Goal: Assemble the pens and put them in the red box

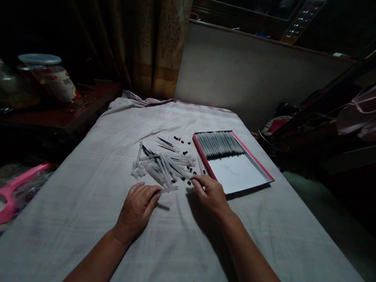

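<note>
"What has the left hand [140, 203] got, just below and left of the frame's centre?"

"One clear tube [170, 189] — thumb and forefinger are closed on its left end, and the other end points right."

"And the right hand [212, 194]?"

"Right of centre, thumb and forefinger drawn together near the black caps [189, 182]. Whether they grip anything, I cannot tell."

"Where are the other tubes?"

"A loose pile of tubes [165, 165] lies mid-frame on the pale cloth [171, 248]. A neat row of tubes [219, 144], dark at the lower ends, fills the upper part of the red-edged box [244, 176], right of centre."

"Farther out?"

"A lidded jar [61, 83] — upper left."
</note>
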Demonstrator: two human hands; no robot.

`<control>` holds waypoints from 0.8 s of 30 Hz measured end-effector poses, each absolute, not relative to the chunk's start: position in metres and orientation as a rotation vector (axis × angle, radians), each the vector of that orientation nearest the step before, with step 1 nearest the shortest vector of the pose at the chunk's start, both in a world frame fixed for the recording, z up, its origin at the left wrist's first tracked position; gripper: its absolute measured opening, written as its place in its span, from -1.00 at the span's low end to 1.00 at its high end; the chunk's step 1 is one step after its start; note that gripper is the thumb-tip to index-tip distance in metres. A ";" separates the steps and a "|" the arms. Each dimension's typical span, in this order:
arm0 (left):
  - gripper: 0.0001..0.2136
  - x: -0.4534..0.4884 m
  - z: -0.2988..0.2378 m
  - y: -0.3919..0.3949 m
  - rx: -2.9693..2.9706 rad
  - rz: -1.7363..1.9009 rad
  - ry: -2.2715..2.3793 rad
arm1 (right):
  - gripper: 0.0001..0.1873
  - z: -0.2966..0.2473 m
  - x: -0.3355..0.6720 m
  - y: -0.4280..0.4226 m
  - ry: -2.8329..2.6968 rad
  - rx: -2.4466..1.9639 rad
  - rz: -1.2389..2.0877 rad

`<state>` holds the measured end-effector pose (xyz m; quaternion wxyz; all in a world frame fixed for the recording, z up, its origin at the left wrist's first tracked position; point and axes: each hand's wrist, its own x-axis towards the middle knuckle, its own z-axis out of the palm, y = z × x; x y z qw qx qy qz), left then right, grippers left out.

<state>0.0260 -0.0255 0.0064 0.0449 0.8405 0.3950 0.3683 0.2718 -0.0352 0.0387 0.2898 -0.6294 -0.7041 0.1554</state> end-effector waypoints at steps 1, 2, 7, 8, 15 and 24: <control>-0.85 0.025 0.005 -0.025 2.555 1.139 1.207 | -0.78 0.040 0.273 -0.032 -1.900 -1.808 0.367; -0.85 0.025 0.004 -0.024 2.540 1.142 1.207 | -0.78 0.041 0.273 -0.029 -1.940 -1.927 0.330; -0.83 0.024 0.003 -0.024 2.436 1.124 1.221 | -0.74 0.053 0.259 -0.016 -2.142 -2.229 0.234; -0.83 0.024 0.003 -0.025 2.419 1.126 1.219 | -0.74 0.055 0.256 -0.013 -2.166 -2.252 0.226; -0.84 0.024 0.004 -0.024 2.367 1.155 1.229 | -0.71 0.069 0.238 -0.005 -2.203 -2.370 0.303; -0.83 0.024 -0.002 -0.021 2.348 1.119 1.247 | -0.70 0.065 0.234 -0.009 -2.192 -2.385 0.271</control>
